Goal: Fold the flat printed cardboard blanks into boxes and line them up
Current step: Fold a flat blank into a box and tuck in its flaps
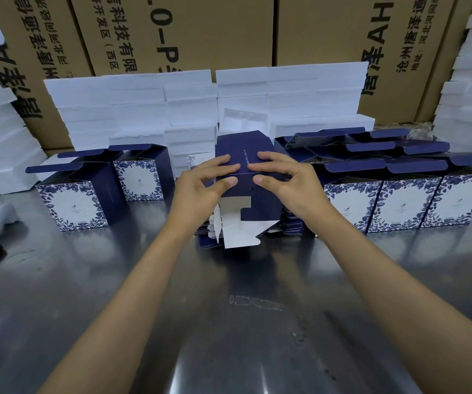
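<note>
Left hand (200, 183) and right hand (283, 180) pinch the half-folded blank (246, 155) centrally between them, long axis pointing away, loose flaps (237, 223) nearest.

Navy boxes (72, 204) with blue floral white fronts; white foam (132, 103); brown cartons (189, 29).

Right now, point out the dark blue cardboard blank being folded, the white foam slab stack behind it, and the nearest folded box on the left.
dark blue cardboard blank (260, 204): head view, front panel.
white foam slab stack (132, 109): head view, front face.
folded blue-and-white floral box (72, 206): head view, printed front.
</note>
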